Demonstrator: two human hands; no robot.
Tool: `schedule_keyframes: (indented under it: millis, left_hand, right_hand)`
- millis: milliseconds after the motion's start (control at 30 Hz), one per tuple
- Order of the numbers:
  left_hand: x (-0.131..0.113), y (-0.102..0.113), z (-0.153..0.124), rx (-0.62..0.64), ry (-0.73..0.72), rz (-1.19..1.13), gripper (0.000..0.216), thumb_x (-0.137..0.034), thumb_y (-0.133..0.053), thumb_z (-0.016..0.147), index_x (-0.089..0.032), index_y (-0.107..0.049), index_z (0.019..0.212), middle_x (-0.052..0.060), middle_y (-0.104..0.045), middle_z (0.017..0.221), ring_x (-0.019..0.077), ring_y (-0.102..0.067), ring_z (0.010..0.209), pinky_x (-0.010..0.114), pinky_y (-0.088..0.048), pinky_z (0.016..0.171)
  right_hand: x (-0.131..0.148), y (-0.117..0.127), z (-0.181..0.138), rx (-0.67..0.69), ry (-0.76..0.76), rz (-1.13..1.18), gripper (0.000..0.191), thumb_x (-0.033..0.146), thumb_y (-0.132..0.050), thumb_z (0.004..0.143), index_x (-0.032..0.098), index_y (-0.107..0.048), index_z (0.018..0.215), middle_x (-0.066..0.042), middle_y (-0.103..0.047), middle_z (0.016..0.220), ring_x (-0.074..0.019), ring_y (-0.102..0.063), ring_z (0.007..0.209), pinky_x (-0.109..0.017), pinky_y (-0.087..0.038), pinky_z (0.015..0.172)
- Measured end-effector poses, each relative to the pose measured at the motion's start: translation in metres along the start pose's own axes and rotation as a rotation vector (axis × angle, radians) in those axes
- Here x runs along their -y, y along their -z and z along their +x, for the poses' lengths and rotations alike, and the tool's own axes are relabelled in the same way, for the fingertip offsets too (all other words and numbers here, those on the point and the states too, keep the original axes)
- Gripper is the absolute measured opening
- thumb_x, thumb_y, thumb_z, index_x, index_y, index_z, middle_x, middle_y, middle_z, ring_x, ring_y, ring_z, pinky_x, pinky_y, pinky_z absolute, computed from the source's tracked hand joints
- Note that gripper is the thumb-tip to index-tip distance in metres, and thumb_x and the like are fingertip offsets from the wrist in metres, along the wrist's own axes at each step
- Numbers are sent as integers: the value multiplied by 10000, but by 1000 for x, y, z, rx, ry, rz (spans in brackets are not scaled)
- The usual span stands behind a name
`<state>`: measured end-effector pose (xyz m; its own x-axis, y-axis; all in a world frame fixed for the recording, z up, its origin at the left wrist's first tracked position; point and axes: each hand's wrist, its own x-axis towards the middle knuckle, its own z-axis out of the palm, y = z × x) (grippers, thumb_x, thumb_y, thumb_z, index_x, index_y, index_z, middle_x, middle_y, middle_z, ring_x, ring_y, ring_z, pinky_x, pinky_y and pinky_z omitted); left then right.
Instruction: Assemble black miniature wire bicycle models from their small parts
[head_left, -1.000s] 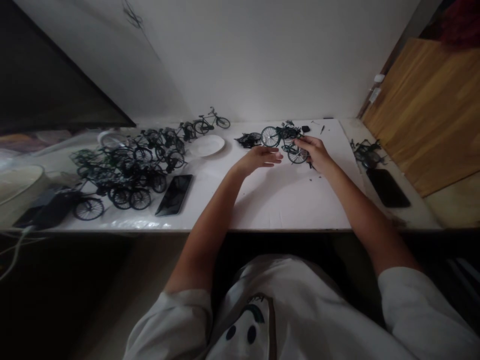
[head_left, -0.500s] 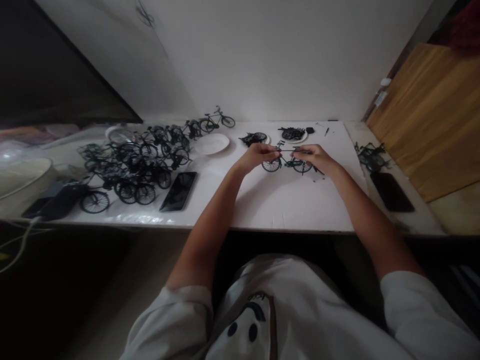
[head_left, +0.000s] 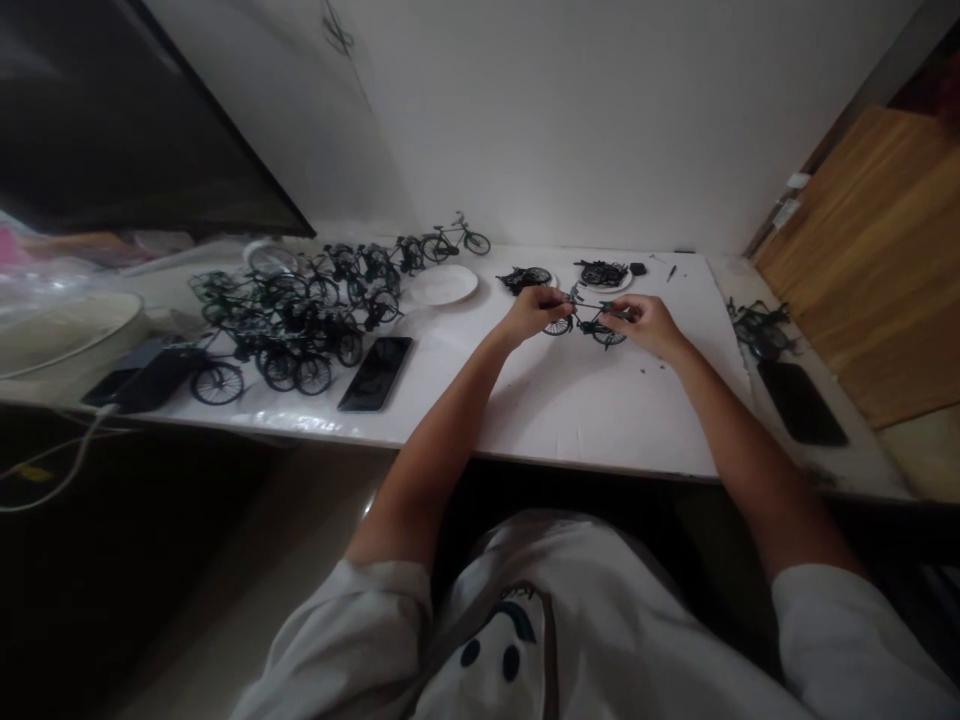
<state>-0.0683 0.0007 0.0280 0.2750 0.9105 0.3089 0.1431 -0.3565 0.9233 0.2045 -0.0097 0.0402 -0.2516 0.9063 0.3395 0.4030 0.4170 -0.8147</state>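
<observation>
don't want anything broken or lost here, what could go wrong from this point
The bike looks thin where the left hand and right hand hold it; too tight a grip might bend it. Tiny bits beside the right forearm could get brushed away. The piled bikes look crowded, so lifting one might snag others.

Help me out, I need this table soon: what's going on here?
Someone's left hand and right hand hold a small model bicycle between them, one hand at each end. More model bicycles crowd the left side, by a white plate and a phone. Beyond the hands lie two dark heaps, too blurred to make out fully.
</observation>
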Motion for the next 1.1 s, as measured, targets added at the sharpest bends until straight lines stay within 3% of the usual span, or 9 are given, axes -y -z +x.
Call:
schedule_keyframes:
  millis: [200,300,400,567,700,900,1100]
  left_hand:
    - [-2,4,1,-84,-12,-3,187,-321,-786,847,-134,-781,846,52,-762,812,130,-641,750,267,-457,745]
    - [-1,11,4,-176,2,7,150,-284,-780,833,-137,-767,802,41,-745,772,129,-622,728,260,-437,717]
    - [-1,23,8,-324,35,-10,117,-254,-785,819,-143,-754,801,33,-730,746,128,-589,690,259,-416,679]
    - [-2,51,19,-561,67,42,48,-154,-723,823,-133,-731,780,22,-686,732,117,-555,670,252,-392,676]
    - [1,79,34,-694,66,80,136,-139,-707,824,-150,-654,700,9,-621,702,119,-515,675,255,-375,674]
    - [12,121,60,-791,135,129,75,-141,-707,777,-154,-665,716,-10,-549,648,123,-449,667,258,-319,640]
    - [35,156,92,-798,203,173,72,-176,-706,714,-171,-634,711,-21,-543,657,113,-425,636,260,-301,620]
  right_hand:
    - [1,-2,0,-149,213,-188,558,635,-815,884,210,-810,1246,-134,-693,1192,-220,-629,887,-399,-556,812]
    - [-4,0,4,-274,225,-259,480,648,-635,1018,214,-771,1170,-133,-662,1156,-228,-621,890,-416,-567,838]
    - [-11,0,7,-349,217,-305,419,604,-549,1065,222,-719,1093,-123,-659,1116,-230,-612,872,-435,-573,874]
    - [-19,-8,5,-303,219,-341,245,442,-582,1027,230,-703,1048,-112,-643,1082,-250,-624,909,-449,-584,918]
    - [-19,-17,0,-236,199,-335,166,349,-613,990,239,-716,1059,-115,-638,1134,-262,-657,1003,-448,-585,953]
    - [-13,-26,-6,-153,186,-317,158,337,-615,986,237,-729,1030,-119,-642,1112,-262,-661,966,-453,-578,916]
    - [-8,-35,-14,-114,217,-282,182,356,-606,1000,234,-737,1035,-106,-640,1096,-262,-681,979,-451,-576,893]
